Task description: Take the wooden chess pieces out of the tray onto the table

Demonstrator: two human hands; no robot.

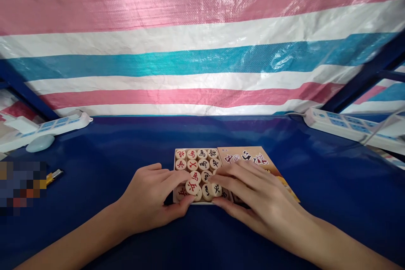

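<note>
A shallow white box (174, 156) of round Chinese chess pieces lies in front of me, its pieces in rows with red or black characters facing up. Over its near edge, my left hand (155, 190) pinches a red-marked chess piece (192, 187) between thumb and forefinger. My right hand (259, 196) has a black-marked chess piece (216, 189) between its thumb and fingers, above the box's near right corner. Both held pieces sit over other pieces. Beneath the right hand, partly covered, is the printed box lid (253, 152), touching the box's right side.
White power strips lie at the far left (71, 123) and far right (332, 123) of the blue table (126, 143). A pale computer mouse (40, 143) rests by the left strip, with a yellow-handled tool (54, 176) nearer me. Striped sheeting (190, 63) hangs behind the table.
</note>
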